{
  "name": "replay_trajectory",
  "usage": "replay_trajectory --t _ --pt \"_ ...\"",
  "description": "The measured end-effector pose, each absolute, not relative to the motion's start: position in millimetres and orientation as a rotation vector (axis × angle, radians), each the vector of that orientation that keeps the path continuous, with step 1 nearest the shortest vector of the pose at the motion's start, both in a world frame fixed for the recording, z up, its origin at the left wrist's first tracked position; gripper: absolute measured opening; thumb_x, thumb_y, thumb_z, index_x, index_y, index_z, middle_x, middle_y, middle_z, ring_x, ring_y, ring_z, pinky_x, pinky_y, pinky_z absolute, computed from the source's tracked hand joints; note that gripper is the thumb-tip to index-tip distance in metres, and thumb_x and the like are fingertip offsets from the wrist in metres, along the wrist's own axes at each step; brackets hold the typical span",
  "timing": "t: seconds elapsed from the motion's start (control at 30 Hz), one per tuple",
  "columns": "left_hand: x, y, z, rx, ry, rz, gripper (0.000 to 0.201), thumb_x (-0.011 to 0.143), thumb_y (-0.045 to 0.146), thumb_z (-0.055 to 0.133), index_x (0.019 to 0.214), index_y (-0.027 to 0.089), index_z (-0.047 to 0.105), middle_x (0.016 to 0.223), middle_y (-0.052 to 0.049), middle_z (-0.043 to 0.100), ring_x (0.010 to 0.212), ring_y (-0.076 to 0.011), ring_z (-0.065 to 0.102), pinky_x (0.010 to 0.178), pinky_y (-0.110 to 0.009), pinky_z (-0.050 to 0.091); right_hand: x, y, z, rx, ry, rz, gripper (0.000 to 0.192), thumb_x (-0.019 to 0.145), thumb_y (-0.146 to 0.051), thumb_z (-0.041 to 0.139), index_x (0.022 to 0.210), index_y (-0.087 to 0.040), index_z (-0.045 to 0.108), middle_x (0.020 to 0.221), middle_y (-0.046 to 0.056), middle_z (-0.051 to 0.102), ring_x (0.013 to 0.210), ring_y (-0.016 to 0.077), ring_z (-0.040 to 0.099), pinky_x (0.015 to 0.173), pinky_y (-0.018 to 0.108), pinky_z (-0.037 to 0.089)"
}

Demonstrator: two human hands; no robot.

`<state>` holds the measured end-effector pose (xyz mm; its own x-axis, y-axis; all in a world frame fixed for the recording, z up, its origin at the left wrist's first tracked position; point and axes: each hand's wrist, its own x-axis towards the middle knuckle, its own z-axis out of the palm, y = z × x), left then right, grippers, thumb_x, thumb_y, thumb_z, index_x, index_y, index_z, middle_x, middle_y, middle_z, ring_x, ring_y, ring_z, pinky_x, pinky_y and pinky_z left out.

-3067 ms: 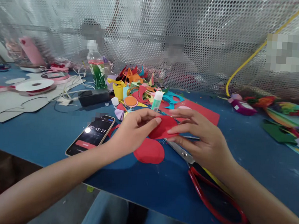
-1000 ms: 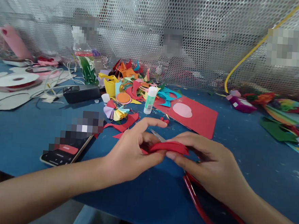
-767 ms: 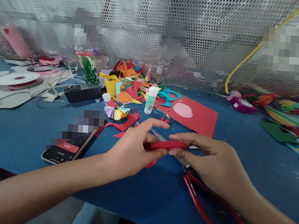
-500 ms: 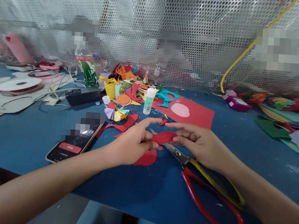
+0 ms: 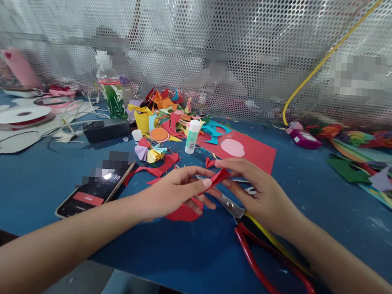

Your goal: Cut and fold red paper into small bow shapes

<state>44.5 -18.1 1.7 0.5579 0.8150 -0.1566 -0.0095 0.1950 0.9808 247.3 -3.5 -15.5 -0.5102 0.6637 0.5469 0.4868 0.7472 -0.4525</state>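
My left hand (image 5: pixel 172 192) and my right hand (image 5: pixel 260 194) meet above the blue table (image 5: pixel 29 180) and together pinch a small folded red paper piece (image 5: pixel 218 177) between their fingertips. Under my left hand a second red paper cutout (image 5: pixel 182 212) lies flat. Red-handled scissors (image 5: pixel 268 259) rest on the table beneath my right hand, blades pointing to the upper left.
A phone (image 5: pixel 94 189) lies left of my hands. Behind them stand a glue stick (image 5: pixel 192 137), a red sheet with a pink shape (image 5: pixel 246 151), a heap of coloured paper scraps (image 5: pixel 166 113), a bottle (image 5: pixel 110 94) and a black box (image 5: pixel 106 130). More coloured paper (image 5: pixel 369 170) lies at the right. A mesh screen (image 5: pixel 203 44) closes the back.
The red piece went from a flat rounded shape to a narrow fold pinched at my fingertips. My hands drew slightly apart, and the view shifted a little.
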Motion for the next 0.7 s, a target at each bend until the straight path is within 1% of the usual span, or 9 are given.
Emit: replay_trajectory --t 0.07,0.2,0.27,0.37,0.4,0.47,0.53,0.57,0.7 --pt "45.0 -18.4 1.3 1.226 0.824 0.698 0.033 0.086 0.031 0.052 0.115 0.016 0.050 0.089 -0.008 0.068 0.073 -0.0138 0.066 0.062 -0.025 0.051 247.6 -2.9 -15.5 -0.724 -2.270 0.133 0.033 0.084 -0.011 0.049 0.113 -0.026 0.055 0.116 0.008 0.057 0.110 0.0192 0.053 0.088 0.039 0.048" --pt "45.0 -18.6 1.0 1.147 0.877 0.756 0.029 0.088 0.024 0.043 0.115 0.016 0.050 0.068 -0.001 0.063 0.058 -0.0118 0.063 0.059 -0.025 0.050 246.2 -7.6 -9.6 -0.617 -2.278 -0.094 0.026 0.080 -0.008 0.053 0.093 -0.029 0.063 0.108 0.005 0.061 0.102 0.0195 0.057 0.082 0.038 0.050" --pt "44.5 -18.1 0.7 1.179 0.901 0.768 0.030 0.083 0.017 0.047 0.113 0.015 0.052 0.061 0.002 0.059 0.054 -0.0098 0.060 0.057 -0.023 0.048 245.0 -12.0 -5.5 -0.632 -2.281 -0.088 0.027 0.080 -0.008 0.050 0.082 -0.031 0.064 0.103 0.004 0.064 0.097 0.0202 0.060 0.079 0.038 0.051" --pt "44.2 -17.0 -0.4 1.264 0.838 0.735 0.040 0.073 0.009 0.058 0.113 0.014 0.051 0.064 0.002 0.060 0.056 -0.0082 0.057 0.058 -0.021 0.045 244.0 -16.0 -2.1 -0.625 -2.313 0.014 0.029 0.080 -0.006 0.047 0.074 -0.030 0.063 0.100 0.004 0.065 0.088 0.0184 0.063 0.071 0.033 0.054" --pt "44.3 -16.8 -0.9 1.279 0.806 0.723 0.040 0.071 0.008 0.060 0.110 0.013 0.052 0.066 0.002 0.061 0.058 -0.0081 0.057 0.059 -0.020 0.045 244.1 -15.9 -2.3 -0.626 -2.318 0.046 0.028 0.080 -0.006 0.047 0.073 -0.029 0.063 0.100 0.005 0.064 0.086 0.0175 0.064 0.069 0.031 0.055" --pt "44.5 -16.6 -1.8 1.290 0.785 0.726 0.030 0.070 0.009 0.063 0.099 0.012 0.055 0.067 0.001 0.061 0.058 -0.0075 0.056 0.058 -0.020 0.044 244.9 -13.8 -4.2 -0.646 -2.313 0.050 0.028 0.080 -0.007 0.047 0.074 -0.028 0.062 0.103 0.005 0.063 0.087 0.0171 0.064 0.069 0.030 0.055" --pt "44.4 -16.7 -2.4 1.305 0.817 0.750 0.018 0.069 0.012 0.066 0.085 0.012 0.056 0.065 0.002 0.058 0.056 -0.0065 0.053 0.055 -0.018 0.042 246.0 -10.8 -6.7 -0.645 -2.311 -0.046 0.027 0.079 -0.006 0.047 0.077 -0.028 0.063 0.107 0.005 0.062 0.096 0.0191 0.062 0.075 0.034 0.054" --pt "44.1 -16.8 -2.6 1.309 0.840 0.763 0.017 0.069 0.014 0.067 0.081 0.012 0.055 0.064 0.003 0.056 0.055 -0.0062 0.052 0.054 -0.018 0.041 246.5 -9.6 -7.6 -0.625 -2.325 -0.117 0.027 0.078 -0.006 0.049 0.081 -0.028 0.063 0.108 0.006 0.061 0.100 0.0207 0.060 0.079 0.037 0.053" --pt "42.5 -17.2 -3.4 1.304 0.923 0.810 0.015 0.072 0.021 0.064 0.081 0.014 0.054 0.065 0.004 0.054 0.055 -0.0059 0.050 0.053 -0.018 0.038 247.9 -10.0 -6.5 -0.538 -2.422 -0.332 0.024 0.076 -0.010 0.057 0.093 -0.025 0.065 0.109 0.010 0.062 0.107 0.0256 0.055 0.088 0.042 0.048"
